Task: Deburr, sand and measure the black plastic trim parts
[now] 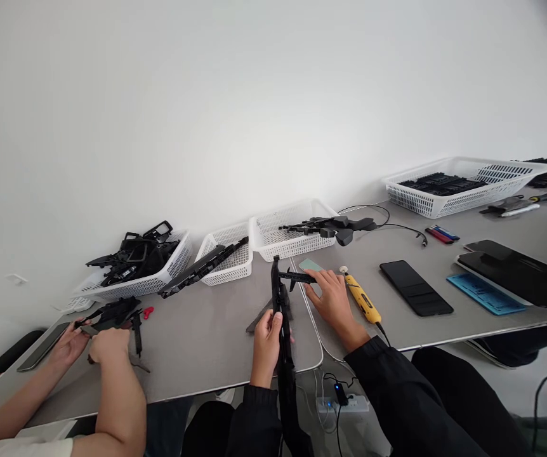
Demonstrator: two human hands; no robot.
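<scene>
My left hand [267,343] is wrapped round a long black part [283,362], which runs from above the table down past its front edge. In my right hand [333,301] is a black caliper-like tool [297,277], its jaws close beside the upper end of the long part. Whether the jaws touch it I cannot tell. A dark flat piece [259,315] shows behind my left hand. Just right of my right hand lies a yellow corded tool [363,298], and a pale green item [310,265] is partly hidden behind that hand.
White baskets [228,274] with black parts stand along the wall. On the right lie a black phone [416,287], a blue tray [485,293] and dark panels [516,273]. At left, another person's hands [109,343] hold black parts. A power strip [356,404] is below the table edge.
</scene>
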